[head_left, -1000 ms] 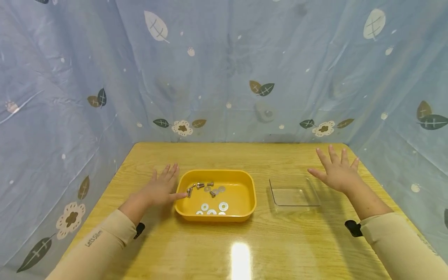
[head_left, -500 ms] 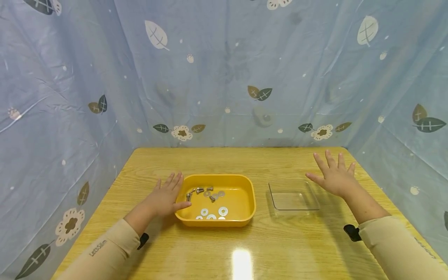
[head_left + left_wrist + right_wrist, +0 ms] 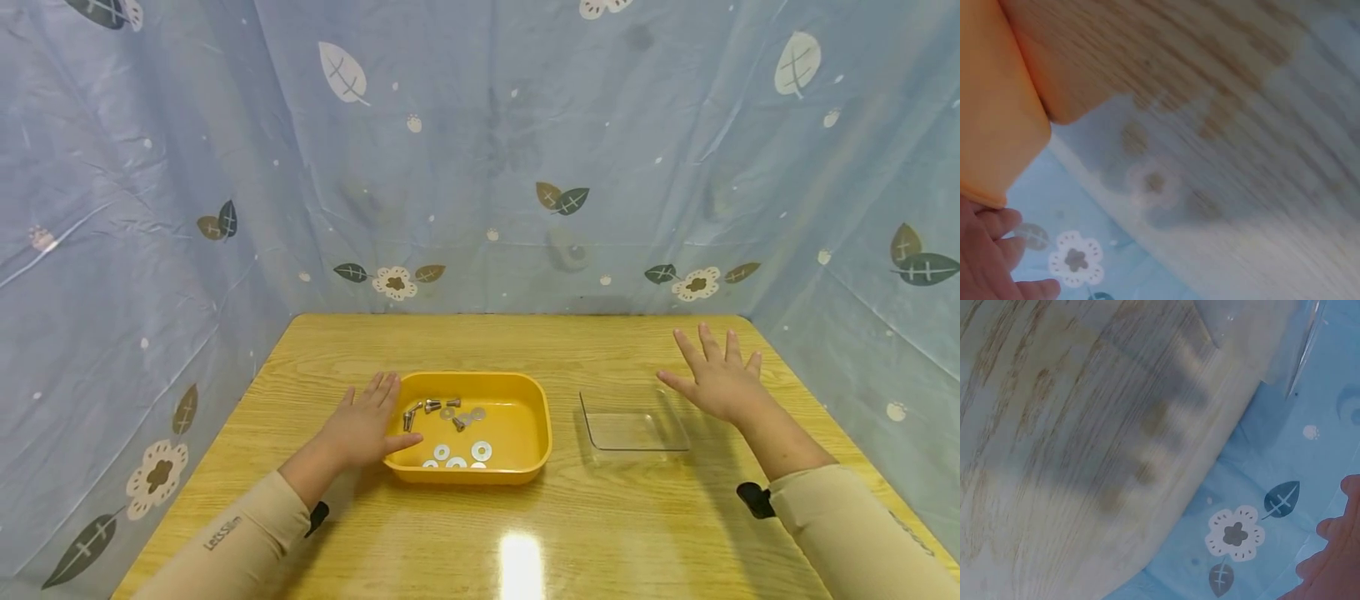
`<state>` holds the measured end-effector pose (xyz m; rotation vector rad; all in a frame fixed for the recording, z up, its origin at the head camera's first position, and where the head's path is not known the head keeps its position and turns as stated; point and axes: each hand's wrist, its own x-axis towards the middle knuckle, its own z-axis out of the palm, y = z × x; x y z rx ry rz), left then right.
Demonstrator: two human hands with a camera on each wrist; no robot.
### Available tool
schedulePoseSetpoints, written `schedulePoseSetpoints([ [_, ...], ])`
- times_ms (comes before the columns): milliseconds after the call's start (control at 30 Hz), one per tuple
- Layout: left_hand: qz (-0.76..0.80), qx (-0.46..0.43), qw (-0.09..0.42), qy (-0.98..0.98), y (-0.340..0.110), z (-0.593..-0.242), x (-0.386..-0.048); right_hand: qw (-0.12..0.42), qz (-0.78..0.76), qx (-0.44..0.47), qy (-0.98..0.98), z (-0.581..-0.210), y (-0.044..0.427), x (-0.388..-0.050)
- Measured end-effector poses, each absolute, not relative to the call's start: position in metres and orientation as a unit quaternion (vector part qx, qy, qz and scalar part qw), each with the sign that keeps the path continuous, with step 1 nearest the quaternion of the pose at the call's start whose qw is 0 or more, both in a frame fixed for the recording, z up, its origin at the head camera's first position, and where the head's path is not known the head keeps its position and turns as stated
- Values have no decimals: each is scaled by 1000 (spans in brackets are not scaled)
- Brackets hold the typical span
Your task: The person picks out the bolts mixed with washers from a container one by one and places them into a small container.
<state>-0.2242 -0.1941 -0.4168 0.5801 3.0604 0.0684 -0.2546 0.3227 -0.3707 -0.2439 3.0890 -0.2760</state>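
Observation:
My left hand (image 3: 363,429) is at the left rim of a yellow tray (image 3: 517,429), fingers extended, with the thumb reaching over the inside edge. Whether it touches the rim is hard to tell. In the left wrist view, its fingers (image 3: 1000,253) show just below the tray's corner (image 3: 1010,112). Several metal screws (image 3: 432,406) lie in the tray's back left part. Flat washers (image 3: 482,451) are near its front wall and beside the screws. To the right, my right hand (image 3: 720,387) hovers with fingers spread, beyond a clear plastic box (image 3: 641,450), and holds nothing.
Both containers stand on a wood-grain table (image 3: 450,542). A blue patterned curtain (image 3: 480,150) closes off the back and both sides. Glare brightens the table's front. Each wrist carries a dark strap piece, such as the right strap (image 3: 756,500).
My left hand has moved right, so its thumb reaches further over the yellow tray. The right hand stays spread in nearly the same place. The head view has tilted slightly.

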Motion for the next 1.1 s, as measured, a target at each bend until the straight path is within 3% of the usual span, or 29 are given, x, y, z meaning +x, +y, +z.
schedulePoseSetpoints([
  [733, 34, 189, 18, 981, -196, -411, -230, 3, -72, -100, 992, -351, 290, -276],
  [1100, 20, 190, 14, 982, -197, -413, -234, -16, -183, -148, 972, -341, 252, -301],
])
